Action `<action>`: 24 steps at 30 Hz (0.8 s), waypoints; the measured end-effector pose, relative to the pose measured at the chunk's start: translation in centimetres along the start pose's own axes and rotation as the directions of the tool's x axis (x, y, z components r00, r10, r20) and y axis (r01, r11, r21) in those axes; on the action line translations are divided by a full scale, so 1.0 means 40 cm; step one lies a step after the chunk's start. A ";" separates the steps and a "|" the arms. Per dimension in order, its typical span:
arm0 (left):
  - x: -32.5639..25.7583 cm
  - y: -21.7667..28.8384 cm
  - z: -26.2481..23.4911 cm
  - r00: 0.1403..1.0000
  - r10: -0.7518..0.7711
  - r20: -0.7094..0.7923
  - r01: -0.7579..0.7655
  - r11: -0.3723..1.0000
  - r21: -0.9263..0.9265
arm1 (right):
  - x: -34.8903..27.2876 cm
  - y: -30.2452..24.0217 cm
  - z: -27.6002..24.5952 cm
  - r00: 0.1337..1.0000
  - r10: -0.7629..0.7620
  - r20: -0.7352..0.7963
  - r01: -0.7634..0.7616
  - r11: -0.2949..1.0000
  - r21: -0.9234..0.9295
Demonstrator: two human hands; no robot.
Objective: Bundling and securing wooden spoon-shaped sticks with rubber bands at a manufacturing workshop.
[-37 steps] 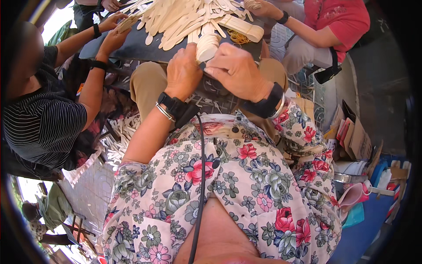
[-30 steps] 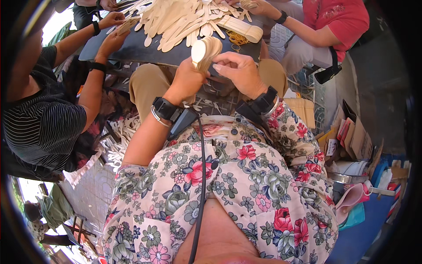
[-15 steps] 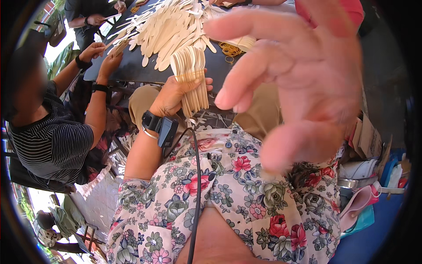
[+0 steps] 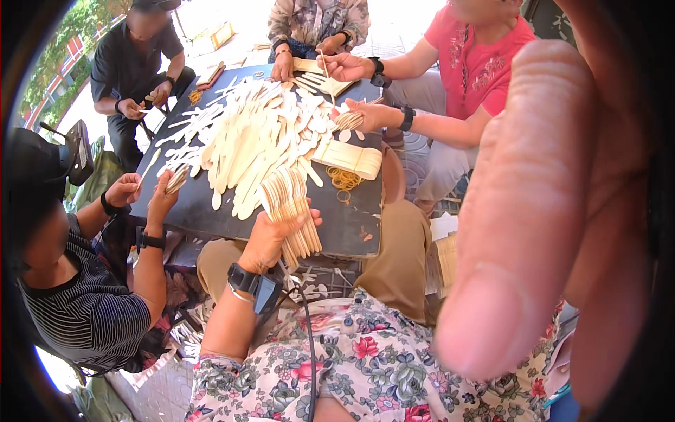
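Observation:
My left hand (image 4: 264,243) is wrapped round a thick bundle of wooden spoons (image 4: 285,190), over the near edge of the table. The spoons stand tilted, with their bowls up and handles down, and a thin band seems to circle them. Very close to the camera at the right is my right hand (image 4: 538,204), large and partly blurred. Its nearest finger is stretched downward, and I see nothing held in it. Beyond the bundle, a big heap of loose wooden spoons (image 4: 242,141) covers much of the dark table (image 4: 344,228).
Yellow rubber bands (image 4: 344,179) lie beside a stack of pale wooden pieces (image 4: 348,158) on the table's right side. Co-workers sit round it: one in stripes (image 4: 91,288) at left, one in black (image 4: 137,63), one in camouflage (image 4: 320,24), one in a red shirt (image 4: 478,67).
The view has tilted up, bringing more of the table and co-workers into sight. My right hand has moved right and closer to the camera. My left hand still holds the spoons.

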State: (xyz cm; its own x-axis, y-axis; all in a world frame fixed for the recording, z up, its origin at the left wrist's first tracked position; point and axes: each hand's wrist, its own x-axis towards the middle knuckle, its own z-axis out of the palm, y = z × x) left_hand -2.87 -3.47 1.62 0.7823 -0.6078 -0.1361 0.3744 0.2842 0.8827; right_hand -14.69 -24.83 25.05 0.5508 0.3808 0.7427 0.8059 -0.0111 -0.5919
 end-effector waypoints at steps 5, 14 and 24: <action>0.096 -0.006 -0.124 0.988 -0.088 -0.125 0.078 0.993 -0.088 | 0.038 0.105 -0.010 0.999 -0.040 0.023 0.037 0.993 0.109; 0.222 0.017 -0.151 0.974 0.126 0.191 -0.156 0.976 0.152 | 0.108 0.231 0.043 0.985 0.053 0.165 -0.082 0.982 0.171; 0.296 -0.056 -0.209 0.978 -0.048 0.205 0.090 0.976 -0.200 | 0.169 0.090 -0.056 0.997 0.015 0.072 0.006 0.957 -0.289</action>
State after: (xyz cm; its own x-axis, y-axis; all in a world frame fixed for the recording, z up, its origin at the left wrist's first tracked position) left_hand 9.73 -5.11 -5.72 0.6447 -0.7599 -0.0832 0.5353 0.3712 0.7588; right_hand -7.59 -24.38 28.64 0.5460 0.4459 0.7093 0.8377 -0.2755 -0.4716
